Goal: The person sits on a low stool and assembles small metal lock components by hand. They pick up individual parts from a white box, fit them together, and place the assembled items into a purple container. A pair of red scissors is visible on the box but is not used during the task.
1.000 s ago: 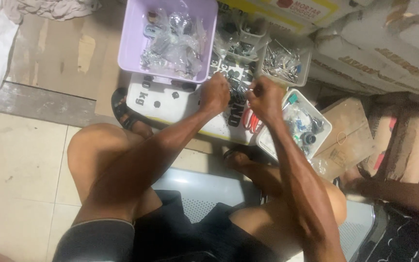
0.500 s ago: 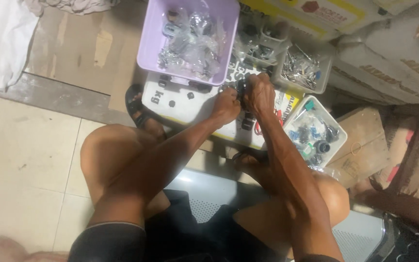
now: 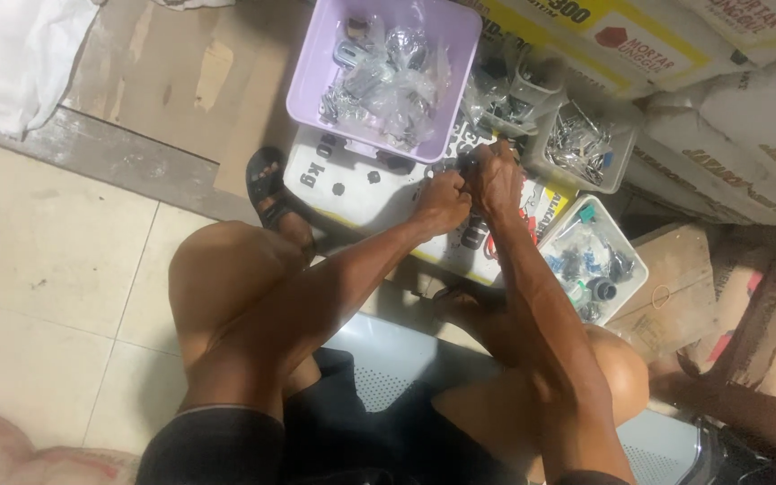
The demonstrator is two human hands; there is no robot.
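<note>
both hands, left hand point(image 3: 442, 199) and right hand point(image 3: 498, 175), pinch small metal part point(image 3: 469, 166).

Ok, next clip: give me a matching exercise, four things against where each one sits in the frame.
Things:
1. lilac tub
2. white tray
3. black sandal
4. white sack

Places:
A. top left corner
B. right of the right hand, holding small coloured parts
C. top centre, holding bagged metal parts
D. left of the left hand, on a foot

Pairs: 1-C, 2-B, 3-D, 4-A
</note>
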